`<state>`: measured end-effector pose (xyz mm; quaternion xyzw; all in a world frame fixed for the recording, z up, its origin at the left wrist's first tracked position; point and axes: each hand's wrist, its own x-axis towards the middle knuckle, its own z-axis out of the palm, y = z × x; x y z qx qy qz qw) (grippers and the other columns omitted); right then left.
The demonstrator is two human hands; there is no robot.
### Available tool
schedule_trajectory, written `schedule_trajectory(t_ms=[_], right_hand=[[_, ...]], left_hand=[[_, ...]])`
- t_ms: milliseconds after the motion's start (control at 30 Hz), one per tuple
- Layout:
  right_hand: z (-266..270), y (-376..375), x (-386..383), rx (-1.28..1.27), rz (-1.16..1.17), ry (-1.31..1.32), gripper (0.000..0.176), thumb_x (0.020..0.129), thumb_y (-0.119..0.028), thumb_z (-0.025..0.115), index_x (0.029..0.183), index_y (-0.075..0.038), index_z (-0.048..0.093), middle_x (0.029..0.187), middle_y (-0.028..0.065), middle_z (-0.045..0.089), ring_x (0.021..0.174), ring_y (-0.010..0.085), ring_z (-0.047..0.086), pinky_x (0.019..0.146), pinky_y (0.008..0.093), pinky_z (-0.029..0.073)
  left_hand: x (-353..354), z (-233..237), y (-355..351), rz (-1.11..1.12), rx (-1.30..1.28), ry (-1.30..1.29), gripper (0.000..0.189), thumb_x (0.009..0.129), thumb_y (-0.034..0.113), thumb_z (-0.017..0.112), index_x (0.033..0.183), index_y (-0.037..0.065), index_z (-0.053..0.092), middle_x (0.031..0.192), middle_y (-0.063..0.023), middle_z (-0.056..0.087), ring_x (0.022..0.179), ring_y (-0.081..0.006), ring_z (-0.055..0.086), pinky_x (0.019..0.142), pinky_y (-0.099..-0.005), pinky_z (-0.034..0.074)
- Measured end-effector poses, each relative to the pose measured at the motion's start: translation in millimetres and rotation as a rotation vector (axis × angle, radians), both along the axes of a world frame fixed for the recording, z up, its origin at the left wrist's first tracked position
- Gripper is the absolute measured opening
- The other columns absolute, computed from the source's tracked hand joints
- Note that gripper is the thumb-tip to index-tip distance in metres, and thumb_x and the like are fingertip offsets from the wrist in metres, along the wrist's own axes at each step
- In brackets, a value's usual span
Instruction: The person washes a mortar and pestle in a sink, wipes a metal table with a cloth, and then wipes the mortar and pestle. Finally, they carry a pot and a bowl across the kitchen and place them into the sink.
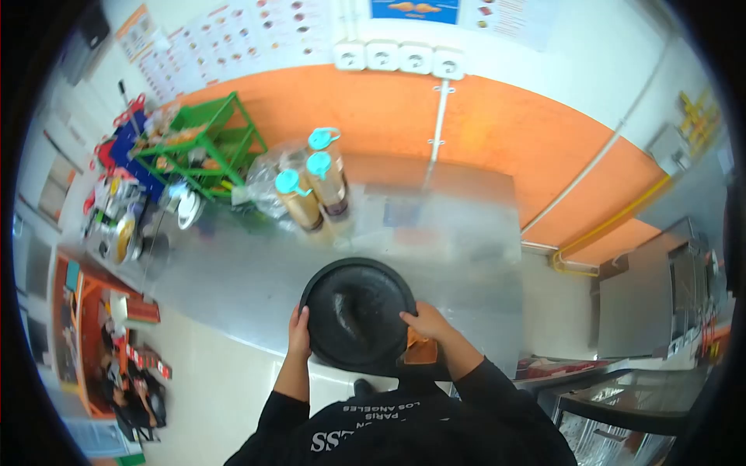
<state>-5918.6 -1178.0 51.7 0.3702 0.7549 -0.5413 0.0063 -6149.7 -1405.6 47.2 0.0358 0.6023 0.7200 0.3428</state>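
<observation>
A round black stone mortar (373, 299) with a dark pestle (343, 312) lying in it is held between my two hands at the front edge of the steel table (233, 272). On its left rim, my left hand (298, 330) is closed with the thumb over the edge. My right hand (427, 321) grips the right rim. Just below my right hand an orange cloth or pouch (420, 349) shows, partly covered by the mortar and my arm.
Bottles with turquoise caps (299, 202) stand behind the mortar, beside a clear plastic bag (268, 182). A green rack (206, 147) and cluttered containers (120, 225) are at the left. A metal appliance (637, 303) stands at the right.
</observation>
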Motion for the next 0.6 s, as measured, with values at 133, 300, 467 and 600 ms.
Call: schedule_trajectory(t_ms=[133, 300, 467, 600], right_hand=[[0.0, 5.6, 8.8, 0.095, 0.007, -0.039, 0.047, 0.084, -0.038, 0.058, 0.103, 0.005, 0.058, 0.097, 0.0258, 0.062, 0.093, 0.0390, 0.060, 0.080, 0.0419, 0.046], [-9.3, 43.3, 34.0, 0.083, -0.095, 0.017, 0.050, 0.083, -0.041, 0.057, 0.097, 0.007, 0.058, 0.091, 0.0286, 0.061, 0.088, 0.0428, 0.059, 0.076, 0.0447, 0.046], [20.1, 138.9, 69.9, 0.150, -0.187, -0.020, 0.049, 0.082, -0.039, 0.058, 0.096, 0.008, 0.057, 0.087, 0.0274, 0.062, 0.085, 0.0409, 0.060, 0.074, 0.0442, 0.046], [43.9, 213.0, 94.0, 0.099, -0.356, 0.075, 0.043, 0.083, -0.032, 0.060, 0.097, 0.008, 0.058, 0.085, 0.0255, 0.063, 0.084, 0.0384, 0.062, 0.075, 0.0418, 0.047]], left_hand=[[-1.8, 1.9, 5.0, -0.090, 0.094, -0.038, 0.041, 0.099, 0.028, 0.041, 0.130, 0.000, 0.044, 0.125, -0.0123, 0.054, 0.114, -0.0218, 0.052, 0.097, -0.0334, 0.041], [16.2, 40.7, 67.4, -0.195, 0.212, -0.127, 0.048, 0.101, 0.036, 0.028, 0.131, 0.001, 0.043, 0.128, -0.0135, 0.052, 0.117, -0.0245, 0.050, 0.101, -0.0365, 0.039], [31.5, 52.0, 184.6, -0.285, 0.262, -0.142, 0.054, 0.100, 0.042, 0.025, 0.131, 0.002, 0.044, 0.127, -0.0125, 0.053, 0.118, -0.0250, 0.050, 0.103, -0.0379, 0.036], [38.6, 38.6, 292.2, -0.336, 0.297, -0.110, 0.056, 0.099, 0.044, 0.025, 0.132, 0.002, 0.042, 0.128, -0.0126, 0.052, 0.119, -0.0242, 0.049, 0.104, -0.0379, 0.035]])
